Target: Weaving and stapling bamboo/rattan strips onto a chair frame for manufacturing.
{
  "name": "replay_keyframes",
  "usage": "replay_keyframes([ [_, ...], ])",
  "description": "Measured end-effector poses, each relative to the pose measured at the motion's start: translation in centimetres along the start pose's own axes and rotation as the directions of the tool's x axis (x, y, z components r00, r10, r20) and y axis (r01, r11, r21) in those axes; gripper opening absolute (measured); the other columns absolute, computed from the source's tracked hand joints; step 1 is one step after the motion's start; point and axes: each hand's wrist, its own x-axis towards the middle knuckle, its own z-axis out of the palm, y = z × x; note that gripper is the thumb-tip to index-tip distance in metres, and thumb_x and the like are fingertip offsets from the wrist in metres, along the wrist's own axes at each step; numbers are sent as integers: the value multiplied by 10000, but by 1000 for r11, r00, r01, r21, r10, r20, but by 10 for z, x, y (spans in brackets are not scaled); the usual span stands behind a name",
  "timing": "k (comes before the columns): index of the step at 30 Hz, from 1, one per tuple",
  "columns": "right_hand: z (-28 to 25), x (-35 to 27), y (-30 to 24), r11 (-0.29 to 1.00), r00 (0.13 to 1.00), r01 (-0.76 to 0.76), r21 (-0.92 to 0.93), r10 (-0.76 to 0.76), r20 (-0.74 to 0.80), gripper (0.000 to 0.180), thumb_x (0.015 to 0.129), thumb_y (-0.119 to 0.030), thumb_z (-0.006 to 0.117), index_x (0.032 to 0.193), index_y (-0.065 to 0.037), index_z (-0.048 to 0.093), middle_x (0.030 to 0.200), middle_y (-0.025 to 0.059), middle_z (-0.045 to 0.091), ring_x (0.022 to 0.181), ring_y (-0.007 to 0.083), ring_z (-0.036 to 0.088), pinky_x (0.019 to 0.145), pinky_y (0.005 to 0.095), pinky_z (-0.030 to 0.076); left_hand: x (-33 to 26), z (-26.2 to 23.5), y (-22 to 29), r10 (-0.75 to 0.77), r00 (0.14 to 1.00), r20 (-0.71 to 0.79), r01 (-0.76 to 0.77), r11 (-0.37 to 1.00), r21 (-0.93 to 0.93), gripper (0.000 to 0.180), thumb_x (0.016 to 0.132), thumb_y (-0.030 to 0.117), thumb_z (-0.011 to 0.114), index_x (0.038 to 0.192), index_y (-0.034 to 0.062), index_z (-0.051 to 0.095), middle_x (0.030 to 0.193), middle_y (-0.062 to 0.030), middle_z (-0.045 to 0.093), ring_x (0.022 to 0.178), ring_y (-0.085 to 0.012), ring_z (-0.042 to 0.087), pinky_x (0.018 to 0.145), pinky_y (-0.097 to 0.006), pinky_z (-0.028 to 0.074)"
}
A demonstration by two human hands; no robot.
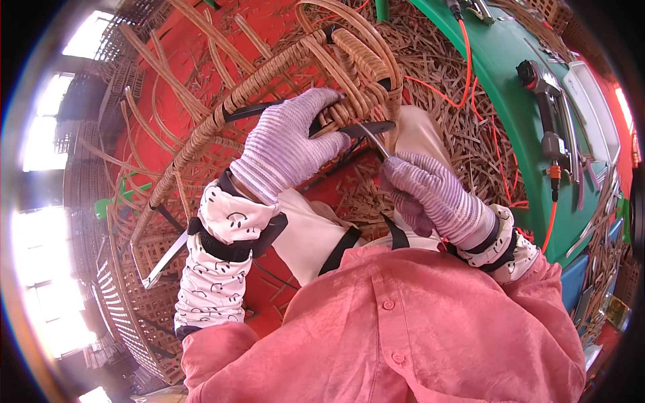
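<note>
A brown woven wicker frame (272, 70), probably part of a chair, lies across my lap, its rim wrapped in flat strands. My left hand (289, 144), in a striped lilac glove, closes on the woven corner. Its thumb presses a dark flat bar (368, 129) there. In my right hand (440, 201), also gloved, is a thin metal-shafted tool (373, 140); the fist hides its handle. The shaft slants up and left to the bar and the tightly wound strands (353, 104) beside it. Whether the tip passes under a strand I cannot tell.
Loose strands (201, 30) stick out from the frame's far left. Strip scraps (443, 87) cover the floor. On the green table (517, 40) at right lie a black power tool (547, 111) on an orange hose (552, 218) and a white tray (594, 107).
</note>
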Motion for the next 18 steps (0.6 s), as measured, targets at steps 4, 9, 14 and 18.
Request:
replay_keyframes([
  [4, 4, -4, 0, 992, 999, -35, 125, 32, 24, 279, 885, -351, 459, 836, -81, 506, 503, -39, 384, 370, 61, 320, 336, 200, 237, 0, 1, -3, -13, 1000, -6, 13, 999, -38, 498, 673, 180, 713, 1087, -21, 523, 924, -177, 609, 868, -244, 593, 773, -312, 466],
  [9, 6, -5, 3, 985, 999, -32, 169, 25, 45, 260, 890, -340, 456, 827, -92, 504, 511, -51, 372, 378, 51, 300, 348, 195, 226, 0, 1, -1, 2, 1000, -23, -2, 1000, -8, 491, 685, 241, 704, 1069, -12, 530, 915, -209, 608, 878, -313, 605, 755, -335, 478],
  [14, 11, -6, 7, 934, 994, -103, 343, 80, 80, 239, 896, -324, 458, 812, -103, 492, 511, -65, 340, 383, 41, 276, 352, 196, 214, 0, 6, -1, 8, 999, -48, -6, 999, 47, 408, 744, 165, 681, 1066, -36, 533, 839, -131, 618, 743, -152, 591, 681, -285, 467],
  [18, 19, -4, 11, 907, 999, -45, 420, 36, 28, 223, 894, -310, 468, 786, -116, 468, 515, -74, 314, 389, 40, 261, 354, 197, 203, 0, 9, 0, -26, 998, -62, 31, 996, 83, 391, 747, 165, 678, 1050, -39, 538, 824, -135, 617, 714, -178, 602, 653, -293, 470],
])
